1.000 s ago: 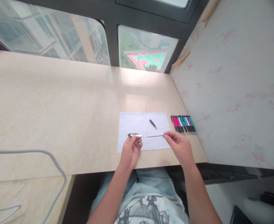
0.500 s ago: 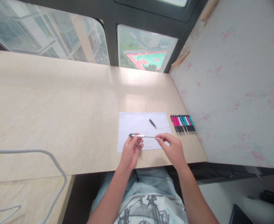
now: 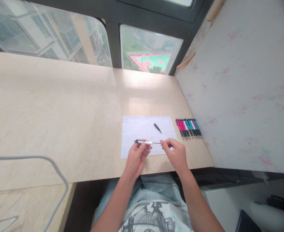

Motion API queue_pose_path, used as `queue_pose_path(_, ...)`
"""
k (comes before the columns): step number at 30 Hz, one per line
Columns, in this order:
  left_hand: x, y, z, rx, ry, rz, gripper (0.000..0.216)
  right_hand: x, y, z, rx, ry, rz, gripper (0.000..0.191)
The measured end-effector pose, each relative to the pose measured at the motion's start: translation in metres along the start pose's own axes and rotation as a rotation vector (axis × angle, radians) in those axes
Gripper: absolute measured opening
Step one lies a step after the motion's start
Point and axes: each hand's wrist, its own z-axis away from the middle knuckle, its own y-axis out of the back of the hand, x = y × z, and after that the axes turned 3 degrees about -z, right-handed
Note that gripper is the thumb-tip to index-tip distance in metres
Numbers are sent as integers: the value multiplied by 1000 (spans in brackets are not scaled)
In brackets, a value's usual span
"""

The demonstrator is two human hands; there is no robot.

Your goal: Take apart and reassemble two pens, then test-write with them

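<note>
My left hand pinches a white pen barrel with a black clip end, held level above a white sheet of paper. My right hand pinches the end of a thin dark refill whose other end is inside the barrel. A small black pen tip piece lies on the paper beyond my hands.
A row of several pens in pink, white, blue and green lies to the right of the paper near the floral wall panel. The beige table runs left to the window. A white wire frame shows at lower left.
My right hand has moved left toward my left hand, and the refill has slid further into the barrel, so less of it shows.
</note>
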Motion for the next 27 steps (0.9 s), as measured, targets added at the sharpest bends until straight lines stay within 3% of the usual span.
queue_pose_path(4, 0, 1, -2, 33, -17, 37, 25, -1, -4, -2, -40, 3, 5, 40)
queue_pose_path(11, 2, 6, -7, 66, 5, 191, 19, 18, -9, -11, -38, -75, -233, 50)
queue_pose_path(13, 3, 6, -7, 72, 19, 233, 16, 27, -9, -23, -34, -70, -117, 35)
queue_pose_path(16, 3, 6, -9, 74, 32, 256, 15, 35, -10, -49, -112, 74, 179, 19)
queue_pose_path(22, -1, 9, -12, 53, 18, 230, 17, 26, -17, -90, -302, 346, 642, 32)
queue_pose_path(27, -4, 11, -12, 28, 19, 218, 20, 22, -26, -99, -381, 395, 841, 37)
